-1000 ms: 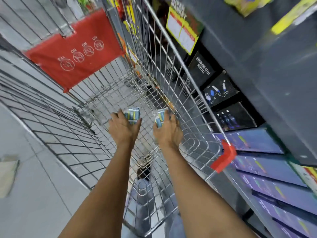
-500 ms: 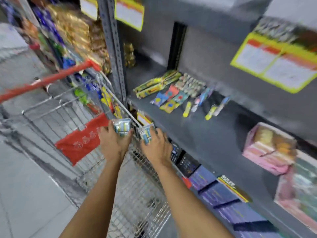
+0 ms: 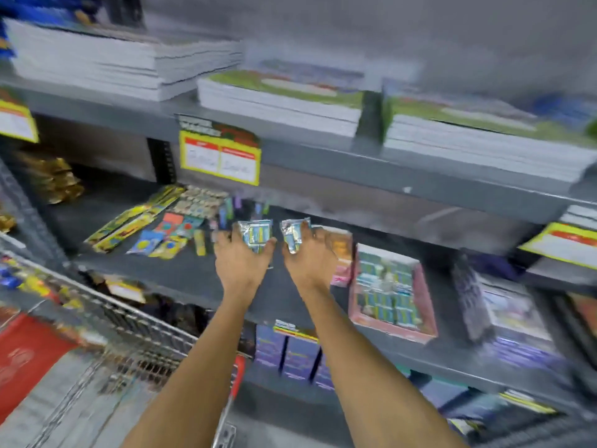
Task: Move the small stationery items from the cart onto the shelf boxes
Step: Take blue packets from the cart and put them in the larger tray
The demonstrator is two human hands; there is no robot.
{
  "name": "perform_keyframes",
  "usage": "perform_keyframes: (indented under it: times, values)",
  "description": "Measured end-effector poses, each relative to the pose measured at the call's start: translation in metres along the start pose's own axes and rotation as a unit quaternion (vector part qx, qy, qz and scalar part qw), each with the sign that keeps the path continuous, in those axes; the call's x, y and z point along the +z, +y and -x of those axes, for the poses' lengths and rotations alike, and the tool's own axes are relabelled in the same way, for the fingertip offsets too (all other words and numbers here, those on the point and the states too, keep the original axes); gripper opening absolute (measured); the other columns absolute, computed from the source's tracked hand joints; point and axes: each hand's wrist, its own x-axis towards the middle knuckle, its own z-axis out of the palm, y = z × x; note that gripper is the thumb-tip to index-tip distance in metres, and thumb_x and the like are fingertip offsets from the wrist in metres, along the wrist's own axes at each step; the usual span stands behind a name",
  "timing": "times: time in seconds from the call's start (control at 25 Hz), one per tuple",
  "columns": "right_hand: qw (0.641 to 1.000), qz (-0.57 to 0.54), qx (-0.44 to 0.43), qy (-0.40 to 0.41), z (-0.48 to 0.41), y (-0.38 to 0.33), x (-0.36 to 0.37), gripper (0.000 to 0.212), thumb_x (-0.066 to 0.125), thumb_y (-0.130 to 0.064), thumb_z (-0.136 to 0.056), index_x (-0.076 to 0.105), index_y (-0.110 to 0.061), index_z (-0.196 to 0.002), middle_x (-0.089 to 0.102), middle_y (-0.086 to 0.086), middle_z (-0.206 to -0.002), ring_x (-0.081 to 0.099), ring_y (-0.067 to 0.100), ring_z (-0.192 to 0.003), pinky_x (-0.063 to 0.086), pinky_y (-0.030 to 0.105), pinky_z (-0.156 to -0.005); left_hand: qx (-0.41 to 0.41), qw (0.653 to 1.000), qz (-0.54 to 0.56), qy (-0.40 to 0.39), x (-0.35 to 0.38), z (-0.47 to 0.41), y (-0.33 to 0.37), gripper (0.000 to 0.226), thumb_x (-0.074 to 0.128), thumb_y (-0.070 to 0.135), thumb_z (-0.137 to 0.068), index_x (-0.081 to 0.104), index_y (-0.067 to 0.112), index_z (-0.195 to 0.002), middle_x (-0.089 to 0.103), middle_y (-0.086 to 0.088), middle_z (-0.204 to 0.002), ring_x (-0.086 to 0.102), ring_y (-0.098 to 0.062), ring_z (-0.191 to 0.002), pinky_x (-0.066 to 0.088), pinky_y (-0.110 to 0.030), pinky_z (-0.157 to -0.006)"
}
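My left hand [image 3: 240,260] grips a small plastic-wrapped stationery pack [image 3: 255,236] with blue and yellow print. My right hand [image 3: 310,260] grips a second wrapped pack [image 3: 292,236] of the same kind. Both hands are raised side by side over the grey middle shelf [image 3: 181,276]. To the right on that shelf stands a pink shelf box [image 3: 391,294] filled with similar packs. Another pink box [image 3: 342,253] is partly hidden behind my right hand. The wire cart [image 3: 129,334] is at the lower left, below my arms. The view is blurred.
Loose coloured stationery packets [image 3: 161,227] lie on the shelf to the left of my hands. Stacks of notebooks [image 3: 277,105] fill the shelf above, with a yellow price tag [image 3: 219,160] on its edge. Purple boxes [image 3: 290,357] sit on the lower shelf.
Both hands have lifted their packs out of the cart and up to the middle shelf. The view swung from the cart up and right toward the shelves.
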Motion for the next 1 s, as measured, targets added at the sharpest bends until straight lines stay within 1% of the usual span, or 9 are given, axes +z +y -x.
perform_keyframes:
  times: [0.12, 0.24, 0.32, 0.44, 0.6, 0.72, 0.8, 0.88, 1.0]
  values:
    - [0.996, 0.026, 0.079, 0.023, 0.000, 0.065, -0.028, 0.059, 0.059, -0.043, -0.082, 0.044, -0.016, -0.132, 0.054, 0.014, -0.125, 0.049, 0.033, -0.117, 0.049, 0.041, -0.084, 0.031, 0.997, 0.013, -0.065, 0.040, 0.027, 0.042, 0.084, 0.067, 0.047, -0.077, 0.030, 0.008, -0.142, 0.036, -0.022, -0.141, 0.035, -0.040, -0.129, 0.038, -0.049, -0.100]
    - [0.987, 0.062, 0.148, 0.011, 0.013, 0.124, -0.049, 0.060, 0.058, -0.044, -0.084, 0.041, -0.015, -0.134, 0.051, 0.015, -0.130, 0.050, 0.034, -0.117, 0.049, 0.041, -0.083, 0.052, 0.989, 0.003, -0.139, 0.076, 0.060, 0.072, 0.081, 0.067, 0.048, -0.076, 0.031, 0.013, -0.140, 0.039, -0.019, -0.134, 0.039, -0.039, -0.125, 0.043, -0.048, -0.095]
    - [0.979, 0.077, 0.188, -0.001, 0.024, 0.156, -0.060, 0.059, 0.060, -0.043, -0.084, 0.043, -0.015, -0.133, 0.046, 0.014, -0.138, 0.046, 0.034, -0.122, 0.049, 0.042, -0.086, 0.057, 0.980, -0.026, -0.189, 0.099, 0.081, 0.087, 0.078, 0.063, 0.055, -0.077, 0.033, 0.015, -0.138, 0.037, -0.017, -0.137, 0.039, -0.037, -0.127, 0.045, -0.048, -0.094]
    - [0.973, 0.094, 0.210, -0.024, 0.042, 0.190, -0.065, 0.058, 0.060, -0.044, -0.082, 0.044, -0.017, -0.131, 0.051, 0.013, -0.130, 0.049, 0.033, -0.116, 0.050, 0.041, -0.081, 0.081, 0.966, -0.071, -0.234, 0.128, 0.102, 0.103, 0.072, 0.058, 0.061, -0.078, 0.039, 0.017, -0.132, 0.038, -0.016, -0.135, 0.040, -0.035, -0.125, 0.048, -0.046, -0.089]
    - [0.967, 0.100, 0.226, -0.053, 0.052, 0.212, -0.061, 0.050, 0.057, -0.050, -0.082, 0.051, -0.017, -0.119, 0.058, 0.011, -0.114, 0.054, 0.031, -0.108, 0.051, 0.038, -0.075, 0.108, 0.953, -0.127, -0.252, 0.157, 0.118, 0.115, 0.070, 0.056, 0.063, -0.078, 0.041, 0.016, -0.128, 0.043, -0.014, -0.128, 0.048, -0.032, -0.116, 0.050, -0.042, -0.085]
    - [0.969, 0.102, 0.218, -0.060, 0.050, 0.216, -0.055, 0.047, 0.055, -0.050, -0.084, 0.054, -0.016, -0.116, 0.059, 0.008, -0.116, 0.056, 0.029, -0.107, 0.052, 0.037, -0.073, 0.120, 0.944, -0.172, -0.253, 0.169, 0.122, 0.111, 0.067, 0.052, 0.060, -0.082, 0.040, 0.014, -0.128, 0.043, -0.013, -0.128, 0.046, -0.030, -0.117, 0.045, -0.040, -0.093]
    - [0.967, 0.111, 0.218, -0.070, 0.048, 0.216, -0.053, 0.037, 0.051, -0.043, -0.090, 0.057, -0.014, -0.113, 0.058, 0.007, -0.118, 0.054, 0.026, -0.109, 0.052, 0.036, -0.073, 0.140, 0.939, -0.196, -0.245, 0.173, 0.121, 0.106, 0.058, 0.042, 0.055, -0.089, 0.040, 0.012, -0.128, 0.044, -0.013, -0.130, 0.043, -0.029, -0.120, 0.039, -0.038, -0.099]
    - [0.965, 0.122, 0.220, -0.072, 0.047, 0.217, -0.053, 0.027, 0.048, -0.032, -0.094, 0.060, -0.013, -0.109, 0.060, 0.007, -0.114, 0.055, 0.025, -0.107, 0.052, 0.035, -0.072, 0.169, 0.937, -0.200, -0.231, 0.173, 0.122, 0.101, 0.045, 0.033, 0.044, -0.096, 0.046, 0.013, -0.125, 0.045, -0.011, -0.129, 0.041, -0.027, -0.120, 0.034, -0.038, -0.100]
    - [0.965, 0.137, 0.213, -0.064, 0.047, 0.219, -0.052, 0.018, 0.051, -0.020, -0.093, 0.063, -0.010, -0.102, 0.063, 0.008, -0.107, 0.056, 0.025, -0.103, 0.053, 0.035, -0.068, 0.212, 0.927, -0.207, -0.229, 0.171, 0.124, 0.090, 0.036, 0.032, 0.032, -0.098, 0.046, 0.018, -0.128, 0.041, -0.009, -0.134, 0.036, -0.027, -0.122, 0.032, -0.038, -0.100]
